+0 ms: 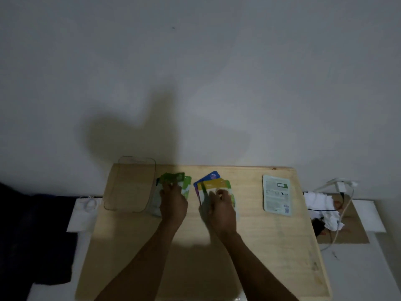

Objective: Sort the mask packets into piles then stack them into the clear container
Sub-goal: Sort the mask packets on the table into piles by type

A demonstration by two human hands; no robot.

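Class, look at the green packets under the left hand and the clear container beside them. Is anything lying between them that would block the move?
Nothing visible does. The green mask packets under the left hand lie right beside the clear container, which looks empty, with only bare wooden table between them.

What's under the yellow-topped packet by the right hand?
Beneath the yellow-topped packet a blue packet fans out behind it, and a green-edged one peeks out on its right. The right hand covers their lower halves, so the count stays unclear.
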